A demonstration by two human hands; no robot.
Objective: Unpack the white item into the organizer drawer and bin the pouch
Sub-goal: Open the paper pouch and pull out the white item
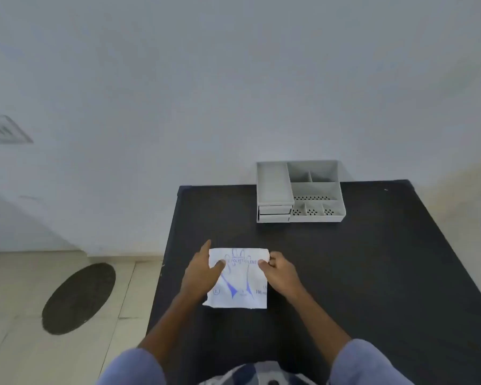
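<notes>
Nearest the lens, cut off by the bottom edge: two blue-grey sleeves (pixel 372 362) and a blurred patch of patterned clothing between them, too soft to read. Beyond the sleeves, bare forearms reaching onto a flat, matte black tabletop (pixel 372 273). Left hand (pixel 203 270) lying fingers-spread on the left side of a flat white plastic pouch printed with a blue hand outline (pixel 239 282), thumb pressed onto its upper part, forefinger pointing past its top left corner. Right hand (pixel 279 269) curled at the pouch's upper right corner, thumb and fingertips pinching the edge there. Pouch flat on the table between the two grips, lower edge slightly rumpled; lettering partly legible as "POLYETHYLENE", smaller marks at the bottom blurred; contents not visible. Well beyond the grip and off to its right, at the table's far edge against the wall: a light grey plastic desk organizer with open compartments and stacked drawers on its left side (pixel 300 191); drawers seemingly shut, perforated floors in the front cells. Behind everything, a plain pale grey wall. Left of the grip, below table level: cream floor tiles and a dark round bin opening (pixel 78 298). Far left, a grey louvred vent, clipped by the frame.
</notes>
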